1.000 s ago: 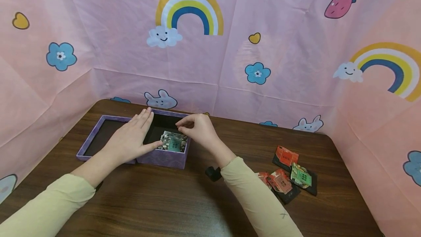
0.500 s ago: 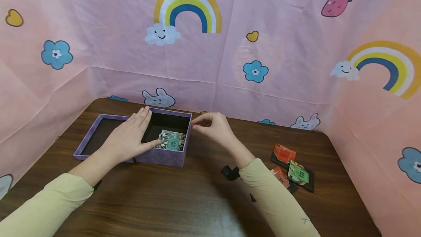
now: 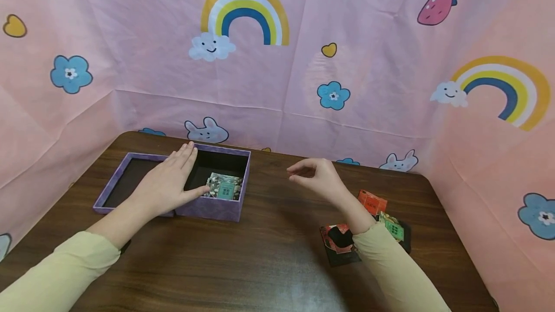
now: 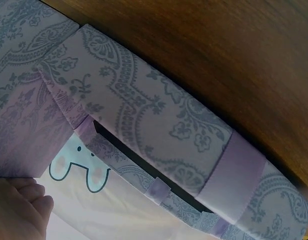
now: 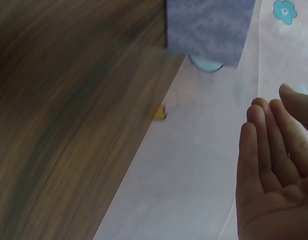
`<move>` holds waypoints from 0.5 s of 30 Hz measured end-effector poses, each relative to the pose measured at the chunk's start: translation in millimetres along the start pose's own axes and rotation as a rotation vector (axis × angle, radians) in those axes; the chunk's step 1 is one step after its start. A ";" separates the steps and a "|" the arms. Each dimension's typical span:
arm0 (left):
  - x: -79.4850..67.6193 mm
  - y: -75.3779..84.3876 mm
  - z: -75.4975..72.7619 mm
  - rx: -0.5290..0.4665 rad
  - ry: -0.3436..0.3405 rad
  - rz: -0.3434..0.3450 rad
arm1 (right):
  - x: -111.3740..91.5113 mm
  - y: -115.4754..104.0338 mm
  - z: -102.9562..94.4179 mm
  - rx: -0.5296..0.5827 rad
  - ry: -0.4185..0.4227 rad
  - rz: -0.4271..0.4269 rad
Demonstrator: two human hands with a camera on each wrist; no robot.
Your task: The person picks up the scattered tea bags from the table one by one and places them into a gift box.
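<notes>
My left hand (image 3: 166, 177) lies flat over the left side of a purple patterned box (image 3: 212, 208), fingers straight and thumb stretched along the front rim. Inside the box, at the front right, is a small packet (image 3: 226, 188) with a green label and a floral print. Left of the box, partly under my left forearm, lies its shallow lid (image 3: 138, 177) with a black inside. My right hand (image 3: 318, 177) hovers over the table to the right of the box, thumb and fingers gently bent with nothing between them. In the right wrist view, its fingers (image 5: 259, 150) are extended and the palm holds nothing.
On the right of the table (image 3: 243, 264) lie a red packet (image 3: 373, 202), a green one (image 3: 392, 227) and another red one (image 3: 338, 249), partly hidden by the right forearm and a black wrist-mounted piece. A pink printed cloth (image 3: 260, 85) stands behind the table.
My right hand has moved from over the box's right edge out to the right, towards the packets. My left hand has stayed on the box, and the packet inside has not moved.
</notes>
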State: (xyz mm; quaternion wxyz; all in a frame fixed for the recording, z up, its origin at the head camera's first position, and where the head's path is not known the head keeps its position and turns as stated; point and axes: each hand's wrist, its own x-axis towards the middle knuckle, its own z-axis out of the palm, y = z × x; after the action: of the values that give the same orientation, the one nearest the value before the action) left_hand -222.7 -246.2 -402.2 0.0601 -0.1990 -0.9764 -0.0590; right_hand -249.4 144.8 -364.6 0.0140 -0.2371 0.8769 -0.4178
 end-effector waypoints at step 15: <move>-0.2 1.4 -1.8 0.008 -0.011 0.002 | -56.8 44.8 -36.6 -0.121 -0.054 0.009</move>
State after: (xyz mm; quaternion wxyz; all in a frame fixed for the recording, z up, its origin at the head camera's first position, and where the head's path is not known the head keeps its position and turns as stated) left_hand -221.8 -245.2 -400.2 0.0555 -0.1998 -0.9768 -0.0537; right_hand -225.3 219.8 -383.8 0.0250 -0.2445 0.9010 -0.3574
